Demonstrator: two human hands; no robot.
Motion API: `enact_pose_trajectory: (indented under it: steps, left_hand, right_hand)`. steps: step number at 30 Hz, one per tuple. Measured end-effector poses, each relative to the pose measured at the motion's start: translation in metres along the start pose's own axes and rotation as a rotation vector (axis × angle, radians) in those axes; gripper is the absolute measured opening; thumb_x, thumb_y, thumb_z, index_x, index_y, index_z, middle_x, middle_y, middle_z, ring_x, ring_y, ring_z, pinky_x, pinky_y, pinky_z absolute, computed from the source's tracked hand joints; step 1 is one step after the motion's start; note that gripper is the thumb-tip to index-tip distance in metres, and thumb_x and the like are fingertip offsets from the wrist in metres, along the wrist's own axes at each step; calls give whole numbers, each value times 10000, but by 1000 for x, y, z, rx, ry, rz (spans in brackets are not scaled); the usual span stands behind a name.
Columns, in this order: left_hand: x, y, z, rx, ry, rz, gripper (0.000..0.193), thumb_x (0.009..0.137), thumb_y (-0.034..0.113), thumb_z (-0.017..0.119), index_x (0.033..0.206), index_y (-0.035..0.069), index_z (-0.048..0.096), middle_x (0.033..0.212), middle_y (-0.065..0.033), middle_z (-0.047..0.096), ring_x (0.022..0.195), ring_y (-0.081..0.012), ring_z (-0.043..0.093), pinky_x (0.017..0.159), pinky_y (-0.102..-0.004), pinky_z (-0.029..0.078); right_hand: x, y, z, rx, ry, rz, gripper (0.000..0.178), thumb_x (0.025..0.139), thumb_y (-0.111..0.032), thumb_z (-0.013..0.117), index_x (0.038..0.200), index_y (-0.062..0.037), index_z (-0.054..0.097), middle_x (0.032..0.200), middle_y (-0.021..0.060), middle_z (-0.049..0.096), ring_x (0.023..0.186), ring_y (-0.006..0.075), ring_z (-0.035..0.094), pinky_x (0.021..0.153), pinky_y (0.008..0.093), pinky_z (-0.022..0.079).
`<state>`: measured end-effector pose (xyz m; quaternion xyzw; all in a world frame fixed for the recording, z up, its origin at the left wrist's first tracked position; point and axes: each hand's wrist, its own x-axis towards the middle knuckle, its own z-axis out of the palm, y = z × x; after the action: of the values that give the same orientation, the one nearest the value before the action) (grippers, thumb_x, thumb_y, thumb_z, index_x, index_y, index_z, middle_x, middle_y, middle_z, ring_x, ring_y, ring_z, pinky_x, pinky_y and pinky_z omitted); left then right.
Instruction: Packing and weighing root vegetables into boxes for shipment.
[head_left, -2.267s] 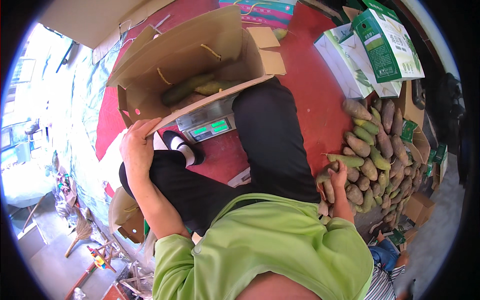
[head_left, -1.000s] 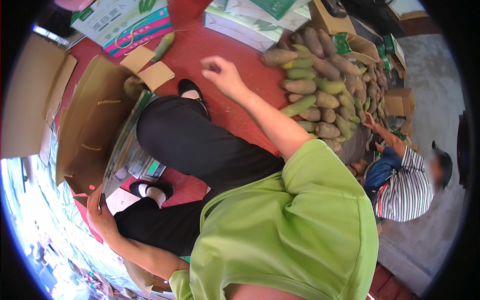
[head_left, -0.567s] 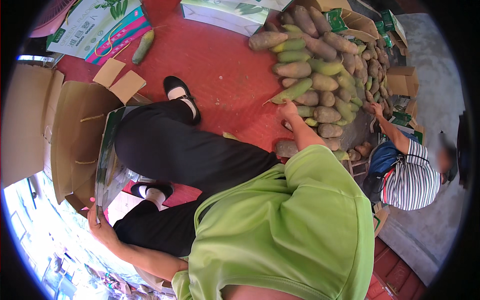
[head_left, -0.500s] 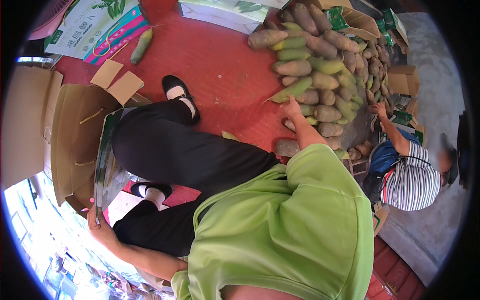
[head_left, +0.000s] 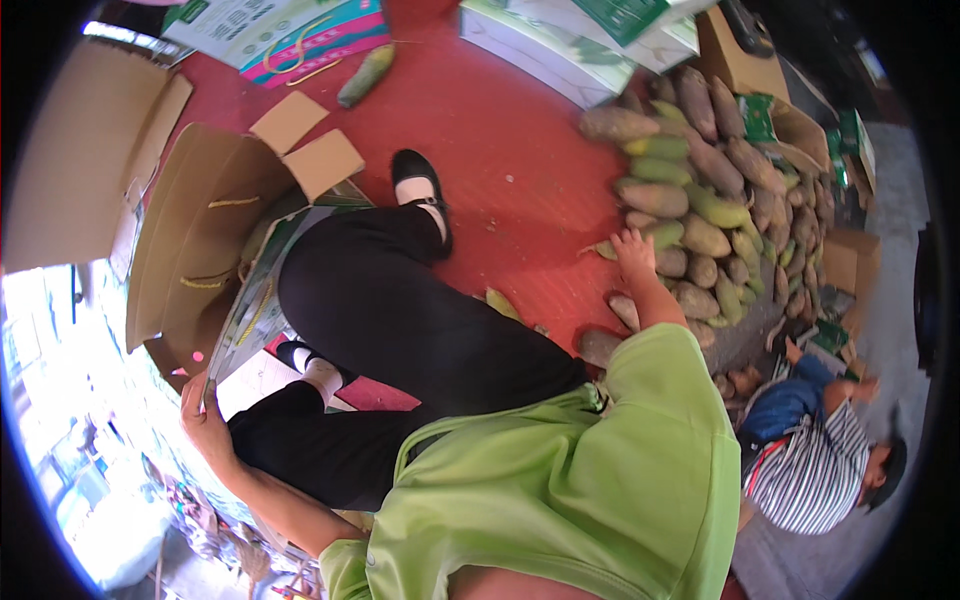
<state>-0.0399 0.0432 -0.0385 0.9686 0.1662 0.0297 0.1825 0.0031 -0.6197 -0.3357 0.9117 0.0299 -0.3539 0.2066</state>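
My right hand (head_left: 637,258) reaches down to the near-left side of a heap of muddy radishes (head_left: 704,236). Its fingers curl over a green radish (head_left: 667,234), whose pale tail (head_left: 603,249) sticks out on the left; the middle is hidden under the hand. At lower left my left hand (head_left: 206,422) grips the edge of an open cardboard carton (head_left: 208,238) with yellow rope handles. The carton stands against my leg, its brown inside showing and its flaps folded out. What lies deep inside cannot be seen.
A lone green radish (head_left: 366,76) lies on the red floor (head_left: 490,130) near a printed carton (head_left: 262,36). White-green boxes (head_left: 548,50) stand behind the heap. A co-worker in a striped shirt (head_left: 812,478) crouches at right. A radish piece (head_left: 503,304) lies beside my leg.
My right hand has closed over the green radish it was touching. My left hand stays on the carton's edge. The view has shifted, and the co-worker has moved an arm.
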Motion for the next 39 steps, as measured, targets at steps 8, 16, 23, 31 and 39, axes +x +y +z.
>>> enact_pose_trajectory:
  steps: [8, 16, 23, 31, 39]
  left_hand:
    - [2, 24, -8, 61, 44, -33, 233, 789, -45, 597, 991, 25, 691, 949, -109, 671, 918, -265, 639, 818, -317, 471]
    - [-1, 32, -6, 124, 83, -42, 260, 741, -22, 630, 960, 91, 712, 937, -69, 679, 888, -258, 642, 779, -327, 491]
    - [-4, 27, -7, 123, 103, -23, 260, 728, -5, 641, 941, 121, 719, 927, -31, 680, 878, -248, 636, 779, -341, 497]
    - [-5, 25, -12, 94, 75, -17, 276, 731, 2, 610, 958, 119, 715, 927, -34, 670, 893, -258, 623, 784, -362, 485]
    - [-8, 22, -16, 57, 56, 18, 295, 741, -13, 599, 985, 110, 711, 960, -58, 669, 917, -281, 624, 795, -360, 482]
  right_hand:
    - [2, -15, -15, -152, 39, -60, 253, 874, -185, 531, 1121, -218, 582, 1142, 6, 555, 1131, 197, 497, 887, 420, 389]
    - [27, -44, -39, 342, 140, -7, 622, 656, -95, 777, 1203, -152, 487, 1198, 58, 571, 1114, 274, 543, 892, 474, 436]
    - [46, -72, -156, 1526, 388, -423, 632, 756, 21, 707, 1312, -39, 411, 1177, 88, 554, 1103, 193, 540, 947, 331, 434]
    - [-65, -110, -410, 1636, 689, -874, 629, 769, -14, 710, 1327, -3, 419, 1179, 97, 561, 1116, 200, 543, 971, 354, 429]
    - [-134, -197, -514, 1532, 536, -1404, 547, 752, -41, 725, 1260, -84, 526, 1109, 70, 629, 1030, 186, 607, 898, 329, 488]
